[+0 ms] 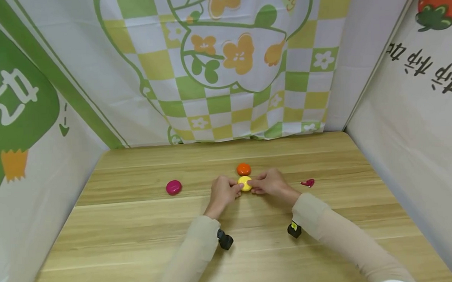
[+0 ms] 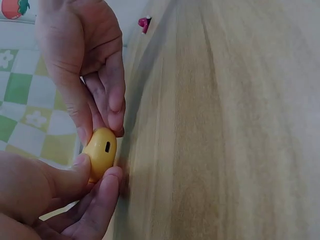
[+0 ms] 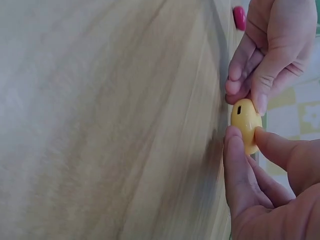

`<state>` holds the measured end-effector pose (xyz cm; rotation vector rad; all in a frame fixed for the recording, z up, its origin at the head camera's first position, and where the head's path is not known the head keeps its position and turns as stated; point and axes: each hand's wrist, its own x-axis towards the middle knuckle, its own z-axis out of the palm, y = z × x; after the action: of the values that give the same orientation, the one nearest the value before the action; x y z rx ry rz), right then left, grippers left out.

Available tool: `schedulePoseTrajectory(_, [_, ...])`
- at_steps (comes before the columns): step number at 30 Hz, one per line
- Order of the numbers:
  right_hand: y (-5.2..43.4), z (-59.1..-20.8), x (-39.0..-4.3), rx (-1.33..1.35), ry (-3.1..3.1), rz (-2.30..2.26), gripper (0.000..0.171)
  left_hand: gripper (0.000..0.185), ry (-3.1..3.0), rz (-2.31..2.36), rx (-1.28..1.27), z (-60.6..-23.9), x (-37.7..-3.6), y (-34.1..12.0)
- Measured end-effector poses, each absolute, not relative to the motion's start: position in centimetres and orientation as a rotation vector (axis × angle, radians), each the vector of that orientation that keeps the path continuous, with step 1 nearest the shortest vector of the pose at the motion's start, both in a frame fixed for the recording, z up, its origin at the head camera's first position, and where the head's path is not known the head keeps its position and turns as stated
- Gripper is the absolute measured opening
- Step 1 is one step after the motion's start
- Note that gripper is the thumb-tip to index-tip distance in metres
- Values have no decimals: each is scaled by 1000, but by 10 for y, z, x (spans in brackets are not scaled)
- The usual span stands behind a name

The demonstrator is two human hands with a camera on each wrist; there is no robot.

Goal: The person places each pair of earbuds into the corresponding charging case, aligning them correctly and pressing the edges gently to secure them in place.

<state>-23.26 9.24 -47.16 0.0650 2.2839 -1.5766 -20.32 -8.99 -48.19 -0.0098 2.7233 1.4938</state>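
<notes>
Partly hidden: yellow case [image 1: 244, 181] under left hand's [image 1: 222, 191] and right hand's [image 1: 272, 183] fingers

Head view looks down; close, seemingly sideways wrist views share yellow case [image 2: 103, 154].

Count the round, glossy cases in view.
3: a yellow case held by the left hand and right hand; an orange case on the table just beyond it; a magenta case on the table, off to the left. No others show.

Left fingers [image 2: 103, 200] and right fingers [image 3: 237, 167] curled
</notes>
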Motion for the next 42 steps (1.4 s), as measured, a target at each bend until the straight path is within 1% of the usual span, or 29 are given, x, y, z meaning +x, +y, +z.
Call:
schedulePoseTrajectory(9, [91,-470,-244,167,2337,-1497,20,15,2739,1441,-75,-486,-216,-84])
schedulePoseTrajectory(14, [93,-471,-249,180,2347,-1475,21,16,2762,1436,-106,-485,-219,-80])
schedulePoseTrajectory(21, [96,-463,-248,125,2478,-1378,21,24,2856,1442,-4,-485,-215,-89])
schedulePoseTrajectory(24, [90,-454,-245,36,2566,-1325,22,25,2897,1426,19,-482,-210,-105])
schedulePoseTrajectory(27, [78,-443,-241,-78,2591,-1319,25,20,2882,1426,-27,-473,-202,-124])
schedulePoseTrajectory(30, [54,-434,-235,-187,2538,-1345,26,17,2862,1424,-97,-463,-193,-151])
schedulePoseTrajectory(37, [-6,-431,-227,-344,2439,-1363,23,22,2898,1320,-199,-443,-168,-210])
schedulePoseTrajectory(42, [-46,-438,-227,-354,2397,-1411,20,29,2964,1210,-275,-438,-156,-252])
